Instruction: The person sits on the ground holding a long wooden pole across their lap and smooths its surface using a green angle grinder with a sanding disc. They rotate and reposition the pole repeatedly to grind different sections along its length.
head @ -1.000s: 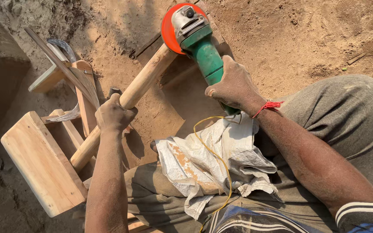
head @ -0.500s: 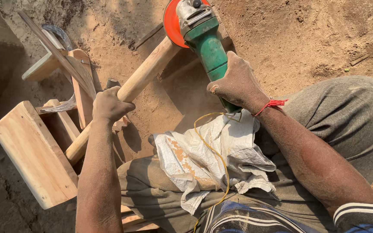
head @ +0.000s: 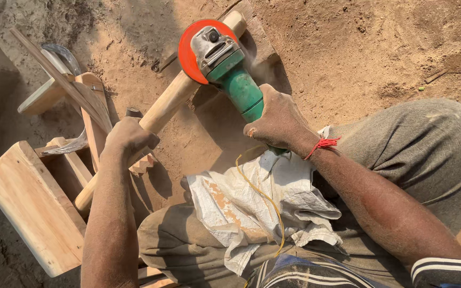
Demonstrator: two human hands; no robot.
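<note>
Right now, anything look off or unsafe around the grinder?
Yes. The grinder runs on the handle, raising dust, with both hands bare: right hand on the tool, left hand steadying the wood. Its yellow cord trails loose over the crumpled sack on the lap. A sickle lies nearby.

I count two hands, one left hand (head: pixel 128 137) and one right hand (head: pixel 278 120), one green angle grinder (head: pixel 225 69), one long round wooden handle (head: pixel 169 101), one white sack (head: pixel 257 205) and one yellow cord (head: pixel 270 202).
</note>
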